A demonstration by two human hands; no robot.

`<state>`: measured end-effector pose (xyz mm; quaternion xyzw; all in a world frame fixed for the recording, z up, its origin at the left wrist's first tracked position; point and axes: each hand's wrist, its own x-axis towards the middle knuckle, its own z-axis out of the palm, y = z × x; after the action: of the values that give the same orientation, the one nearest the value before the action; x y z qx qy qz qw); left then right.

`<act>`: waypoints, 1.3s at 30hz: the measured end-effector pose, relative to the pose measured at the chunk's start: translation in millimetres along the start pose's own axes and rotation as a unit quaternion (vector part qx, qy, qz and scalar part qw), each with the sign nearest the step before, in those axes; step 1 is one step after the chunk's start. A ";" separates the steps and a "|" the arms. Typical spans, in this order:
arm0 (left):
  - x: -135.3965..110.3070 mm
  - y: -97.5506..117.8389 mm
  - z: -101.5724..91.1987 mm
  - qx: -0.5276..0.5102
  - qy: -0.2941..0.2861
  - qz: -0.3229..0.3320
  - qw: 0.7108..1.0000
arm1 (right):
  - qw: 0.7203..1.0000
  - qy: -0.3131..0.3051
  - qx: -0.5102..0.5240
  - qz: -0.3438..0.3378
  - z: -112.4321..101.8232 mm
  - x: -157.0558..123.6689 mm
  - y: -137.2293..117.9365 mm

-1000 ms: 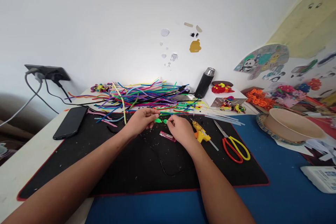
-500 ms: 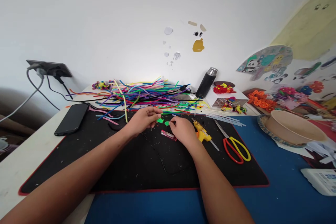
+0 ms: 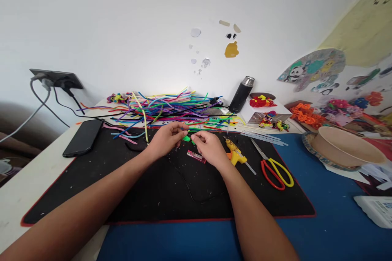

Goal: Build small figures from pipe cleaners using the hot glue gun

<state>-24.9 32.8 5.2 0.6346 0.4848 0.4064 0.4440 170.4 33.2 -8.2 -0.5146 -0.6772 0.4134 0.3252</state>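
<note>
Holding: small green piece (image 3: 186,138), pinched between both my hands, just above the far part of the black mat (image 3: 147,187)
Left hand (image 3: 165,140): fingers closed narrow on its left end
Right hand (image 3: 210,149): fingers pinched tight on the right end
Just beside: pink lighter (image 3: 196,156) by my right hand, yellow glue gun (image 3: 234,154) next over
Further out: scissors (image 3: 275,168) to the right, pipe cleaner pile (image 3: 171,110) behind, phone (image 3: 82,137) off left on the tabletop (image 3: 36,179)

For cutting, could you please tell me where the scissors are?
In the head view, the scissors lie on the black mat at its right, beside the glue gun.
</note>
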 end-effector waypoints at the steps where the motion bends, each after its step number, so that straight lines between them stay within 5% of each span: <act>1: -0.1 -0.1 0.3 0.004 0.002 0.007 1.000 | 0.999 -0.017 0.029 0.007 1.1 -0.9 -1.6; 8: -3.7 0.4 6.2 0.042 0.027 0.031 0.998 | 0.984 -0.078 0.158 0.027 4.8 -5.4 -8.0; 16: -0.4 5.4 -2.6 -0.002 -0.044 0.009 0.999 | 0.990 -0.044 0.132 0.034 3.8 -5.7 -12.5; 30: -0.1 14.6 -14.1 0.147 -0.141 -0.037 0.978 | 0.999 0.008 -0.033 -0.031 9.6 -3.1 -1.7; 39: -2.2 15.5 -12.4 0.104 -0.087 -0.004 0.991 | 0.989 -0.042 0.141 0.014 5.3 -4.5 -7.5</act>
<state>-33.1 30.6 23.3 0.7083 0.4864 0.2954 0.4177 163.8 26.7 -3.9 -0.4554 -0.6181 0.5301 0.3600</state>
